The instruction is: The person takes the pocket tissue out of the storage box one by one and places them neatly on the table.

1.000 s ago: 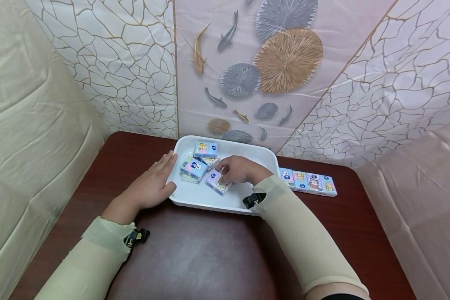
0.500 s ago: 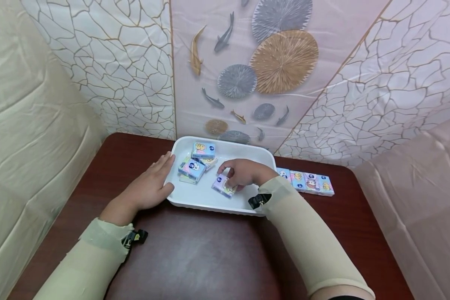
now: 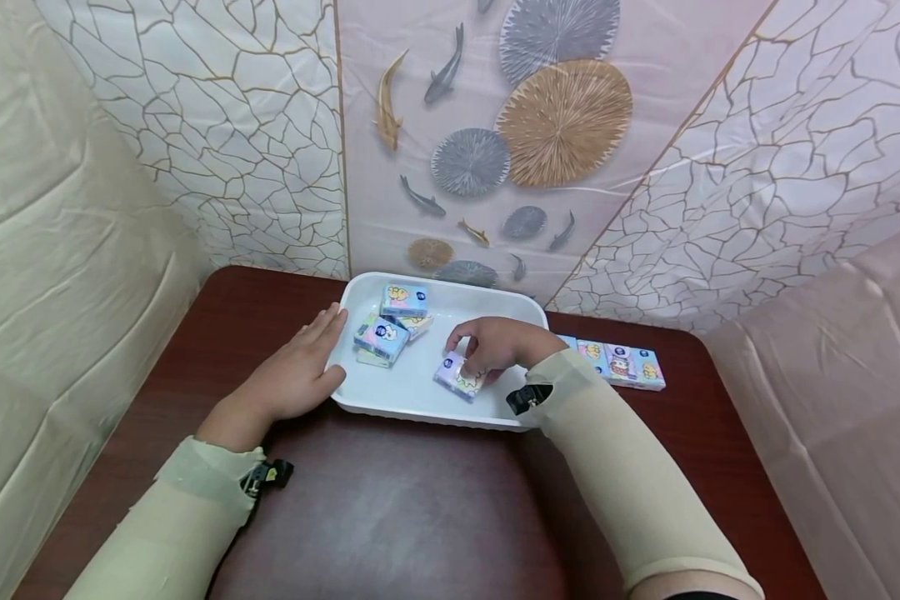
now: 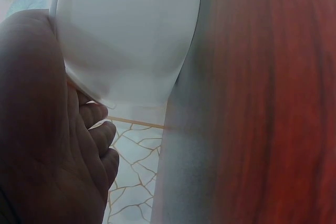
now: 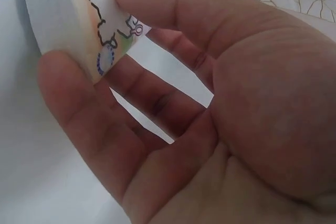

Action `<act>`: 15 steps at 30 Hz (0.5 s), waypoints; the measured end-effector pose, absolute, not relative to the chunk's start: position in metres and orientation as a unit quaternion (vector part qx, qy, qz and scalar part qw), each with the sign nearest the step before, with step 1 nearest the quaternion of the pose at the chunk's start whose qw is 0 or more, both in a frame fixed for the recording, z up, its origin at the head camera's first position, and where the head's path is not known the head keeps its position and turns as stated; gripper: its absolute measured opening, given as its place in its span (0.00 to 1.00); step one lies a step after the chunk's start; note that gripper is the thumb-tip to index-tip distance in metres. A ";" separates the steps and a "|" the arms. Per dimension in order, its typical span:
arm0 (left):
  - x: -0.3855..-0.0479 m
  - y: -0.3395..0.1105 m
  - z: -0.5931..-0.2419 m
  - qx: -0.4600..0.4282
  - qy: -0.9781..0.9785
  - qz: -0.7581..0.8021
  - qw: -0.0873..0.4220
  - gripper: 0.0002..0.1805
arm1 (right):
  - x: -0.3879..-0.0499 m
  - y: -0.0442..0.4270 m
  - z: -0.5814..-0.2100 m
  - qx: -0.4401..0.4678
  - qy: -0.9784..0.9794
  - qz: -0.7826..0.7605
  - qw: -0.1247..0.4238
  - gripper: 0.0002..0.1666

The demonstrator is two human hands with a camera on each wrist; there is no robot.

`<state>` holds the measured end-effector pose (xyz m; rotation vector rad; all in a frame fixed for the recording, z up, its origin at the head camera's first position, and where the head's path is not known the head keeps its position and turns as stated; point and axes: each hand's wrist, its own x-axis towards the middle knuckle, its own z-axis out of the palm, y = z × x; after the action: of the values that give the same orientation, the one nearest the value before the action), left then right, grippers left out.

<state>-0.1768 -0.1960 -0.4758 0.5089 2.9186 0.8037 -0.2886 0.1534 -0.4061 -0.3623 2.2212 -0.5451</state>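
Note:
Inside the white tray [image 3: 412, 396], my right hand [image 3: 504, 343] pinches a small lilac tissue pack [image 3: 453, 377] with a cartoon print. In the right wrist view the thumb presses on the printed face of that tissue pack [image 5: 113, 19], with fingers beneath and along its edge. Several more tissue packs [image 3: 382, 333] lie in a loose, overlapping pile at the tray's left. My left hand [image 3: 288, 377] rests with straight fingers against the tray's left side. The left wrist view shows this hand [image 4: 37, 114] beside the tray's outer wall [image 4: 126, 51].
To the right of the tray, several tissue packs [image 3: 621, 362] lie side by side in a row on the dark red wooden table [image 3: 690, 425]. The row's left end is partly hidden by the right arm. A patterned curtain [image 3: 435, 225] hangs right behind the table.
The right hand has slid the lilac tissue pack rightward and slightly nearer, away from the pile, turning it a little. The left hand has stayed at the tray's side.

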 end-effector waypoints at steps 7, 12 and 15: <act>-0.177 -0.196 -0.475 0.164 0.951 0.261 0.037 0.46 | -0.290 0.163 -0.400 -0.146 0.878 -0.221 0.398 0.25; -0.177 -0.196 -0.476 0.166 0.950 0.261 0.036 0.46 | -0.292 0.173 -0.394 -0.132 0.881 -0.245 0.383 0.24; -0.177 -0.196 -0.476 0.166 0.950 0.261 0.037 0.46 | -0.292 0.180 -0.388 -0.122 0.882 -0.258 0.375 0.24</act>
<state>-0.1771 -0.1961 -0.4763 0.5097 2.9176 0.8003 -0.2919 0.1801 -0.3876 -0.3124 2.2571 -0.6615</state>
